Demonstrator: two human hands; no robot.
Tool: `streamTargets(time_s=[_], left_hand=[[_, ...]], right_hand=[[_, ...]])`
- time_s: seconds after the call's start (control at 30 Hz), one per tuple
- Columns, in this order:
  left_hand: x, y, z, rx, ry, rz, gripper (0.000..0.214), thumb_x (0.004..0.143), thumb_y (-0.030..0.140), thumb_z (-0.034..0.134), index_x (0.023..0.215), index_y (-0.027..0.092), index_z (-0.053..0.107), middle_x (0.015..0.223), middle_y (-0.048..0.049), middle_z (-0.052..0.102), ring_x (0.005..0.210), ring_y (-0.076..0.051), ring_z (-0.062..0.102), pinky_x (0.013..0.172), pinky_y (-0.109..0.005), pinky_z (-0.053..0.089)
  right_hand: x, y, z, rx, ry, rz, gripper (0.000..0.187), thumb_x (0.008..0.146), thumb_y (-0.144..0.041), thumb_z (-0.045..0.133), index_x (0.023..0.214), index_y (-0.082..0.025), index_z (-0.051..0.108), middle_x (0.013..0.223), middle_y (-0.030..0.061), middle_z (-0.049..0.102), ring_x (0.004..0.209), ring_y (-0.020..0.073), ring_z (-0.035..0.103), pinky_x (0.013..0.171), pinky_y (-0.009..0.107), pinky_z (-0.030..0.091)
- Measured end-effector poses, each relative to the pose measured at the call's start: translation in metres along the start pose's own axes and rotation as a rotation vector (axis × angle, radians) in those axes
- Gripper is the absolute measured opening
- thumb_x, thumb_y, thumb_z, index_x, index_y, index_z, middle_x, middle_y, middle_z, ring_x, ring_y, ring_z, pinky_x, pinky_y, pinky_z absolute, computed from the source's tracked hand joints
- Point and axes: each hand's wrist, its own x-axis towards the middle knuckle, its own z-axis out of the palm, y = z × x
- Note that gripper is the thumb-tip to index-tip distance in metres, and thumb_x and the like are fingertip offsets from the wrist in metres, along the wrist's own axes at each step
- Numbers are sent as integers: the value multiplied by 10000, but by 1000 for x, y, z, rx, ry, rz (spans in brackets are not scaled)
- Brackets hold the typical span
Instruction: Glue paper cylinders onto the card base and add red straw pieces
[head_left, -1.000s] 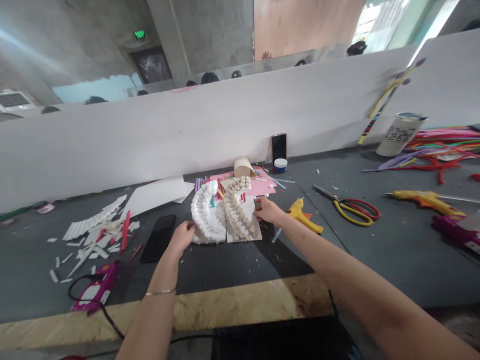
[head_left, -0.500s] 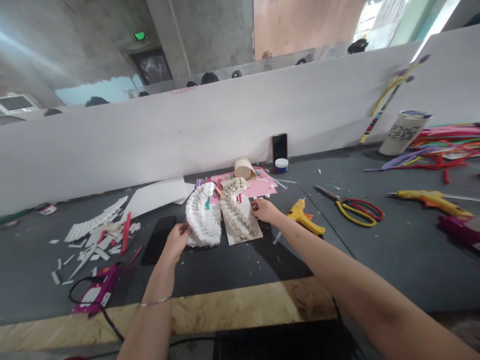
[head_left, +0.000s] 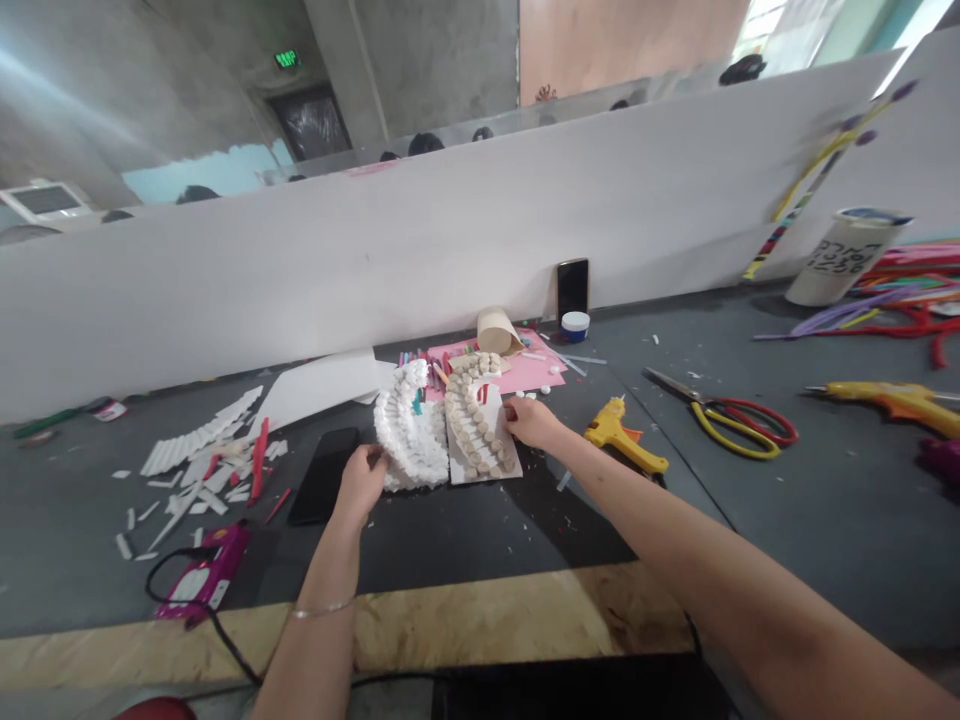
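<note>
A white, ruffled craft piece with a curved, teardrop-like shape (head_left: pixel 409 430) lies on the dark table. My left hand (head_left: pixel 363 480) has its fingers closed at the lower left edge of this piece. Right beside it lies a white card with beige round discs (head_left: pixel 480 430) laid in curved rows. My right hand (head_left: pixel 531 422) pinches the card's right edge between thumb and fingers. The inner edges of the two pieces sit close together, side by side.
A yellow glue gun (head_left: pixel 624 437) and scissors (head_left: pixel 720 415) lie to the right. Paper scraps (head_left: pixel 199 490), a black phone (head_left: pixel 324 475) and a purple device with a cable (head_left: pixel 206 575) are on the left. Pink paper (head_left: pixel 536 372) and a cardboard roll (head_left: pixel 495 332) lie behind.
The disc-covered card has turned slightly and now lies straighter against the white piece. Both hands keep their places at the outer edges. The view has swung a little to the left.
</note>
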Motion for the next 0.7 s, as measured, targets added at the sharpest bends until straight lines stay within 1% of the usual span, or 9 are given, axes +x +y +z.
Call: streamTargets(time_s=[0.17, 0.27, 0.37, 0.43, 0.5, 0.57, 0.6, 0.67, 0.7], left_hand=[[-5, 7, -4, 105, 12, 61, 192, 814, 245, 586, 986, 172, 633, 1081, -148, 721, 1030, -286, 687, 942, -401, 510], [-14, 13, -10, 167, 51, 94, 253, 811, 229, 560, 1042, 147, 621, 1097, -169, 697, 1018, -298, 672, 970, -438, 489], [-31, 27, -21, 233, 169, 165, 300, 842, 257, 519, 1100, 134, 610, 1091, -164, 670, 994, -290, 644, 971, -445, 476], [-45, 44, -28, 284, 300, 295, 291, 881, 303, 491, 1092, 152, 623, 994, -123, 664, 914, -266, 630, 891, -407, 501], [-53, 66, -29, 291, 363, 410, 257, 908, 326, 479, 1046, 183, 642, 918, -82, 653, 841, -234, 620, 827, -363, 509], [-52, 89, -23, 265, 329, 505, 234, 924, 335, 479, 1004, 200, 653, 897, -67, 656, 819, -217, 620, 799, -339, 513], [-48, 100, -17, 254, 276, 549, 228, 928, 332, 484, 1009, 207, 656, 931, -67, 669, 850, -218, 629, 815, -338, 518], [-35, 116, 3, 244, 134, 644, 229, 920, 306, 505, 1068, 218, 657, 1067, -79, 679, 976, -237, 643, 889, -361, 522], [-26, 122, 14, 246, 68, 695, 255, 906, 290, 535, 1124, 219, 647, 1155, -91, 667, 1086, -259, 624, 961, -389, 506]], right_hand=[[8, -4, 0, 85, 103, -11, 283, 852, -167, 645, 1132, -137, 678, 1040, 104, 730, 931, 188, 667, 824, 265, 475], [16, -6, 1, 163, 139, -2, 280, 880, -200, 618, 1150, -151, 668, 973, 63, 731, 852, 159, 665, 782, 254, 488], [23, -7, 4, 233, 155, 8, 272, 870, -190, 616, 1132, -147, 672, 920, 48, 727, 812, 148, 661, 753, 247, 491], [26, -6, 6, 270, 160, 7, 246, 851, -177, 625, 1088, -154, 685, 925, 46, 729, 817, 148, 659, 756, 250, 490], [29, -3, 9, 301, 160, 1, 218, 839, -176, 631, 1047, -167, 697, 937, 44, 733, 821, 147, 657, 756, 249, 489], [32, -2, 10, 326, 160, -7, 204, 837, -185, 637, 1029, -172, 706, 949, 44, 739, 827, 145, 657, 760, 247, 489], [33, -1, 11, 336, 160, -10, 202, 836, -189, 641, 1024, -171, 709, 951, 44, 741, 831, 144, 657, 764, 246, 489], [36, -1, 12, 349, 163, -17, 192, 833, -194, 650, 1011, -175, 719, 948, 40, 745, 833, 144, 656, 768, 244, 486], [38, -1, 13, 355, 163, -20, 186, 832, -195, 654, 1003, -180, 725, 943, 36, 746, 828, 143, 656, 762, 241, 484]])
